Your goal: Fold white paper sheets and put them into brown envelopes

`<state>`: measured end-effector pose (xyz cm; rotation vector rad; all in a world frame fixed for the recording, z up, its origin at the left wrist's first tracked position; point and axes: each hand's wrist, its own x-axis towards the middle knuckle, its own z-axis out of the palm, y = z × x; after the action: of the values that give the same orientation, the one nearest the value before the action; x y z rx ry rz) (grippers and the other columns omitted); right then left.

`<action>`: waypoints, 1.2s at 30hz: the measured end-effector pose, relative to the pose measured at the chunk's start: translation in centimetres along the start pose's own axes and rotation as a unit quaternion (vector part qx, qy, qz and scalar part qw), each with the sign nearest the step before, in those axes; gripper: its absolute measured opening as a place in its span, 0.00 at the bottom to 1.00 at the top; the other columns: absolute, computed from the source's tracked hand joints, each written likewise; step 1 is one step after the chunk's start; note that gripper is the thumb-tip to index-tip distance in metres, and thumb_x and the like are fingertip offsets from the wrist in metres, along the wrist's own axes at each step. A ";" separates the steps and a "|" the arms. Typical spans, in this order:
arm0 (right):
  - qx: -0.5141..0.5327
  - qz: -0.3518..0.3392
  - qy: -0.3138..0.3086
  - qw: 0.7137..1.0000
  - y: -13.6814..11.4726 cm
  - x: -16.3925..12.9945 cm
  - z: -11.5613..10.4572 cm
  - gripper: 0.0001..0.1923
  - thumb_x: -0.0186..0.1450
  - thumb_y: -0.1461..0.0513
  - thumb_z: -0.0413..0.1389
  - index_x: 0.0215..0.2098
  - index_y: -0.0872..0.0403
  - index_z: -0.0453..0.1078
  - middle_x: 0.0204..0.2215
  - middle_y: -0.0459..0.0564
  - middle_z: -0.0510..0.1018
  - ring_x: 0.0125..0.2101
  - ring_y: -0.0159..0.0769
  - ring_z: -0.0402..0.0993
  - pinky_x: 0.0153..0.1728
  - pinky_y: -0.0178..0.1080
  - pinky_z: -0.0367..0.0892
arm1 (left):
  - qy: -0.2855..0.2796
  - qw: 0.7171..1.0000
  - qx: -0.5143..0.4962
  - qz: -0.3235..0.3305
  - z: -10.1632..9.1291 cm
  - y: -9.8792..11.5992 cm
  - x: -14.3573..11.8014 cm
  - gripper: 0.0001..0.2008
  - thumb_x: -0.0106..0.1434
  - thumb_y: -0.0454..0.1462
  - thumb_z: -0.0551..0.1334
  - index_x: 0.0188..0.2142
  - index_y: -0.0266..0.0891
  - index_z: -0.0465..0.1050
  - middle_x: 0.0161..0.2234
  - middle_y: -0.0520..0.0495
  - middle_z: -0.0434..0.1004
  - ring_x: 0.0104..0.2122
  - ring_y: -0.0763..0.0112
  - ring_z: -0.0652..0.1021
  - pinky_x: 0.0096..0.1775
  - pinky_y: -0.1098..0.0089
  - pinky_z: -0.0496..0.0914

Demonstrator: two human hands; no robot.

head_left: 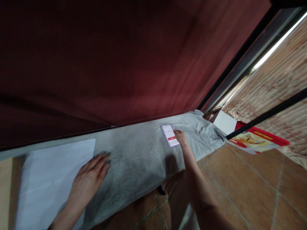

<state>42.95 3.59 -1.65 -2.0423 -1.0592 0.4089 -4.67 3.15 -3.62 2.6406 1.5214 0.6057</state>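
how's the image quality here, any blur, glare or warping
Head view: strongly tilted, with lines bowed by the wide lens; the right side is motion-smeared around the brick wall, where a bright strip glares; the phone under the right hand is pixelated; the dark red wall is dim; the left hand and grey cloth are soft but readable.

Two bare, sleeveless forearms

Grey cloth (141, 150), centre: soft, matt, napped like towelling, creased at its right end. White sheet (55, 172), lower left: smooth matt paper. Floor tiles (251, 185), lower right: terracotta, faint sheen; booklet (256, 139), right: glossy printed paper.
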 end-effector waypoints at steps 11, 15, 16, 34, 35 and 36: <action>0.138 -0.104 -0.029 0.985 -5.2 -5.2 5.6 0.19 0.62 0.56 0.51 0.45 0.53 0.78 0.45 0.55 0.78 0.40 0.41 0.75 0.47 0.44 0.71 | -0.064 0.953 0.167 -0.243 -2.4 1.2 -4.0 0.31 0.69 0.48 0.54 0.63 0.28 0.67 0.64 0.28 0.68 0.64 0.45 0.68 0.59 0.52 0.69; 0.151 -0.145 -0.176 0.962 -9.1 -9.6 9.3 0.16 0.64 0.61 0.52 0.45 0.50 0.78 0.44 0.52 0.79 0.35 0.35 0.75 0.42 0.38 0.71 | -0.063 0.945 0.180 -0.267 -3.3 2.5 -5.5 0.29 0.69 0.48 0.56 0.58 0.24 0.71 0.60 0.23 0.71 0.59 0.45 0.75 0.57 0.54 0.70; 0.145 -0.158 -0.206 0.955 -9.8 -10.7 10.0 0.15 0.64 0.62 0.52 0.44 0.49 0.78 0.43 0.51 0.79 0.34 0.35 0.75 0.42 0.37 0.71 | -0.064 0.946 0.175 -0.266 -3.7 2.8 -5.6 0.28 0.69 0.47 0.56 0.57 0.25 0.73 0.59 0.23 0.73 0.57 0.45 0.76 0.56 0.55 0.71; 0.333 0.049 -0.430 0.838 -12.7 -17.2 12.4 0.15 0.67 0.52 0.56 0.46 0.51 0.75 0.39 0.50 0.83 0.35 0.36 0.80 0.35 0.38 0.77 | -0.126 0.966 0.150 -0.169 -8.5 11.3 -0.4 0.17 0.70 0.29 0.49 0.43 0.32 0.78 0.39 0.33 0.81 0.39 0.54 0.83 0.34 0.63 0.73; 0.363 0.071 -0.435 0.821 -13.1 -17.1 12.3 0.16 0.67 0.51 0.57 0.46 0.51 0.74 0.39 0.50 0.83 0.35 0.37 0.80 0.35 0.38 0.77 | -0.132 0.971 0.134 -0.148 -8.1 12.6 0.1 0.18 0.69 0.28 0.49 0.44 0.33 0.78 0.39 0.33 0.81 0.39 0.55 0.83 0.34 0.64 0.73; 0.386 0.078 -0.432 0.812 -13.3 -17.0 12.2 0.16 0.65 0.51 0.58 0.45 0.51 0.74 0.38 0.50 0.82 0.36 0.37 0.80 0.35 0.37 0.77 | -0.141 0.975 0.110 -0.129 -7.6 13.8 0.6 0.18 0.68 0.27 0.49 0.45 0.33 0.78 0.38 0.33 0.81 0.39 0.56 0.83 0.34 0.64 0.73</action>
<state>18.37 0.67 -0.42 -1.1564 -0.9520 1.6664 4.36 -4.81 6.60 2.4702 1.8830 0.0442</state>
